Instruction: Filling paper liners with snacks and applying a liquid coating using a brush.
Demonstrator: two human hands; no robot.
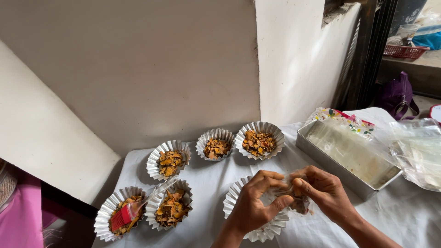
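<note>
Fingers of the left hand and right hand pinch together on a small clear wrapper above a pleated foil cup on the white-clothed worktop. Five filled foil cups stand beyond; a red brush rests in one. Right, a metal tray holds clear bags, a floral packet behind it.

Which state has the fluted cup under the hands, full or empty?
Cannot tell. The left hand and right hand cover the middle of this fluted cup; only its white rim shows.
</note>
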